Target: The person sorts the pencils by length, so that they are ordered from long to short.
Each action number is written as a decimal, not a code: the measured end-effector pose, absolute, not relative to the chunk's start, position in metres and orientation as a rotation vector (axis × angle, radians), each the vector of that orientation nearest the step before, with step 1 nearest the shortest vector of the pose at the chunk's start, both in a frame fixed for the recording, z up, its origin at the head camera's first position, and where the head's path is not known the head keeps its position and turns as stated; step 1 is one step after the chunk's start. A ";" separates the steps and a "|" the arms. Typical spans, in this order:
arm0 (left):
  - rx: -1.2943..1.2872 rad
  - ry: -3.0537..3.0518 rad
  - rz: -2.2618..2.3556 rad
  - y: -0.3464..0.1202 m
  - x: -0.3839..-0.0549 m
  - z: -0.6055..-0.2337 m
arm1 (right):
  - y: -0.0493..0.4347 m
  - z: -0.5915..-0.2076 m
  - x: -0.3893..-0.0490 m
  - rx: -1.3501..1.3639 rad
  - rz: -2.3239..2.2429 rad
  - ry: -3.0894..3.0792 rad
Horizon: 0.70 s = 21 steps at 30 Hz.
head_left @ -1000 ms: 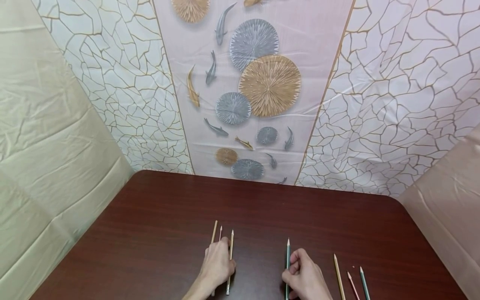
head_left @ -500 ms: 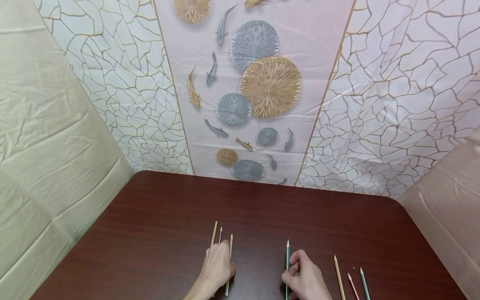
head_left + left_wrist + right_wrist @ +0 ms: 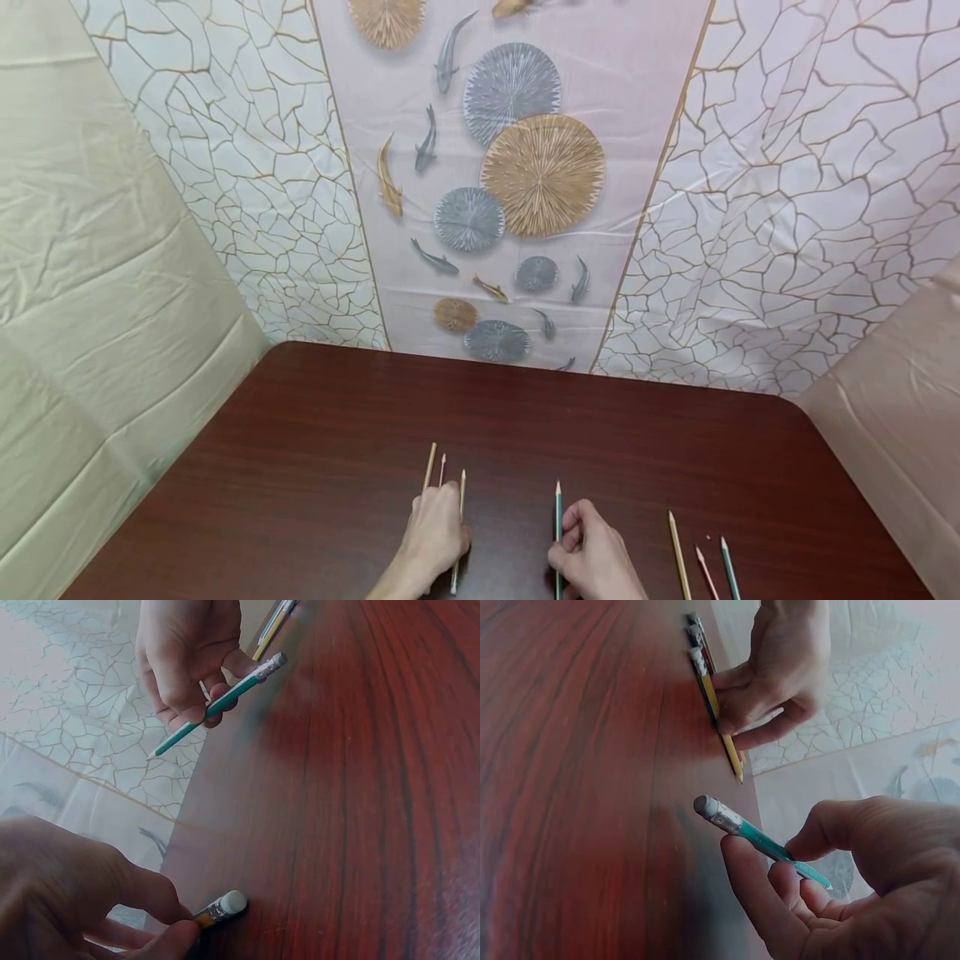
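In the head view my left hand (image 3: pixel 433 527) is low on the table, left of centre. Its thumb and fingers pinch a yellow pencil (image 3: pixel 462 492) that lies on the wood, tip pointing away; the white eraser end (image 3: pixel 233 901) shows in the left wrist view. A tan pencil (image 3: pixel 430 465) and a pink pencil (image 3: pixel 442 468) lie beside it, partly hidden by that hand. My right hand (image 3: pixel 597 550) holds a green pencil (image 3: pixel 558 510) between thumb and fingertips. The right wrist view has the green pencil's grey eraser (image 3: pixel 703 805) tilted toward the camera, seemingly off the table.
On the right of the dark wooden table (image 3: pixel 360 400) lie another yellow pencil (image 3: pixel 678 554), a pink pencil (image 3: pixel 706 572) and a second green pencil (image 3: pixel 730 568). A tiny crumb (image 3: pixel 707 537) is near them. Patterned cloth (image 3: pixel 480 167) hangs behind the far edge.
My right hand has shifted left with the green pencil. Under my left hand the yellow pencil slid slightly nearer and toward the other two, then stayed put.
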State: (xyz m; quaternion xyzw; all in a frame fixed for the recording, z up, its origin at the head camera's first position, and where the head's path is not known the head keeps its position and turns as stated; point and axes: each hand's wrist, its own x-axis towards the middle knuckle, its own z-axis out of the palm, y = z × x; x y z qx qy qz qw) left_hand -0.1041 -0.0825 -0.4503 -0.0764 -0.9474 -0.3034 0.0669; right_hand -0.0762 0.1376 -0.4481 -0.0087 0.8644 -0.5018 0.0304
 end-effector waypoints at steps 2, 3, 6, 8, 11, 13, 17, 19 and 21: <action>-0.226 -2.855 -0.916 -0.083 -0.104 -0.450 | 0.134 -0.449 -0.077 -0.052 -1.551 2.652; -0.224 -2.854 -0.917 -0.083 -0.104 -0.450 | 0.132 -0.449 -0.078 -0.062 -1.555 2.644; -0.222 -2.852 -0.912 -0.084 -0.104 -0.449 | 0.125 -0.449 -0.079 -0.077 -1.569 2.624; -0.223 -2.849 -0.910 -0.085 -0.104 -0.450 | 0.120 -0.449 -0.080 -0.083 -1.581 2.616; -0.215 -2.850 -0.896 -0.086 -0.103 -0.451 | 0.112 -0.451 -0.081 -0.096 -1.602 2.594; -0.215 -2.850 -0.887 -0.087 -0.102 -0.452 | 0.107 -0.451 -0.081 -0.108 -1.606 2.582; -0.230 -2.846 -0.890 -0.088 -0.102 -0.453 | 0.096 -0.452 -0.083 -0.134 -1.622 2.560; -0.242 -2.837 -0.890 -0.087 -0.103 -0.452 | 0.092 -0.452 -0.085 -0.147 -1.635 2.544; -0.248 -2.832 -0.889 -0.087 -0.103 -0.452 | 0.087 -0.451 -0.086 -0.157 -1.654 2.523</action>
